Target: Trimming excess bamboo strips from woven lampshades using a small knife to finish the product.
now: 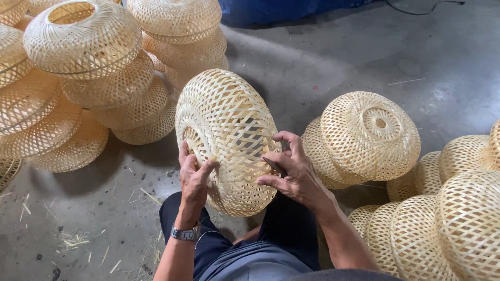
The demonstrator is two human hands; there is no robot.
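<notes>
The woven bamboo lampshade (227, 140) stood on edge on the person's lap. The left hand (194, 177) gripped its rim; the right hand (292, 169) pinched a small dark blade (274, 166) against the weave. Likely light, springy, crushable: hold by rim.

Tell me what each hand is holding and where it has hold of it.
The left hand holds the woven bamboo lampshade by the rim of its opening. The right hand steadies the shade's side and pinches a small dark blade-like tool; its grip point is hidden.
</notes>
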